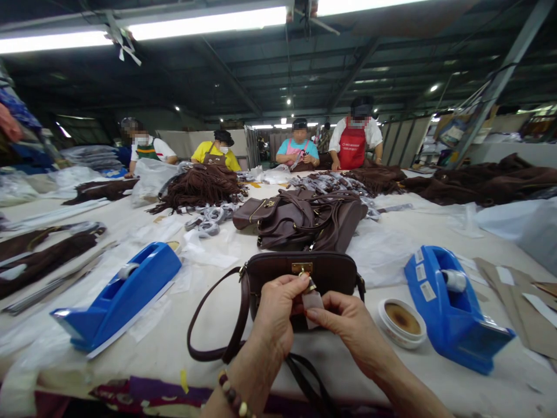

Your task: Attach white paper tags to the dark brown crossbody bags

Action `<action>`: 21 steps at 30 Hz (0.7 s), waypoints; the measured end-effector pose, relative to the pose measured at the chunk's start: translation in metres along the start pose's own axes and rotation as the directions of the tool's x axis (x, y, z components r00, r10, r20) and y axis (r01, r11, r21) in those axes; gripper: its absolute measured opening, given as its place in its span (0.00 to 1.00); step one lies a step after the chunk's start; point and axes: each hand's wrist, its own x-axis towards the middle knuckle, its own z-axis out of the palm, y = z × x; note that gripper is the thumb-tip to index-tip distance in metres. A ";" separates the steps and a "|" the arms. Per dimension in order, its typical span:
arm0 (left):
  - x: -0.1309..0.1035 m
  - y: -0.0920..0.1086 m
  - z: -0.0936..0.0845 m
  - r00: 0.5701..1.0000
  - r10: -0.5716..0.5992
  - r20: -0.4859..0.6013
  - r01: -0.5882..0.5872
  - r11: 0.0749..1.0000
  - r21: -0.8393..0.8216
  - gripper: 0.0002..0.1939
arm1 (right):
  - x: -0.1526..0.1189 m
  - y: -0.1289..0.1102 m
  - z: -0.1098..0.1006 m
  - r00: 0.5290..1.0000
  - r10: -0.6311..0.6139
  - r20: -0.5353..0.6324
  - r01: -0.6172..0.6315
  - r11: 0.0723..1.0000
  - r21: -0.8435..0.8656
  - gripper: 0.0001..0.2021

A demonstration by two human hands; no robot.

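A dark brown handbag (274, 268) stands on the table in front of me, with a gold-coloured metal plate on its front. From this clasp hangs a small fob (311, 285), partly covered by a small whitish piece of wrapping (312, 302). My left hand (278, 307) pinches the fob near its top, between thumb and forefinger. Lower down, my right hand (343, 316) is closed on the wrapping's right edge. The bag's strap (192, 331) loops to the left and runs under my forearms.
Blue tape dispensers stand left (130, 290) and right (448, 307). A round tub (401, 322) of brown paste sits beside the right one. Behind the bag lie more brown bags (304, 217) and a heap of brown tasselled pieces (198, 188). Several co-workers stand across the table.
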 end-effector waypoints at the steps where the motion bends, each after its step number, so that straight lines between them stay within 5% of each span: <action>1: 0.000 0.000 0.000 1.000 -0.001 0.001 0.001 1.000 0.001 0.10 | 0.000 0.000 0.000 1.000 0.001 0.000 -0.001 1.000 -0.002 0.12; 21: 0.003 -0.001 -0.003 1.000 0.017 -0.007 -0.017 0.998 0.056 0.10 | 0.004 -0.006 -0.001 1.000 0.025 0.008 -0.025 0.999 0.033 0.11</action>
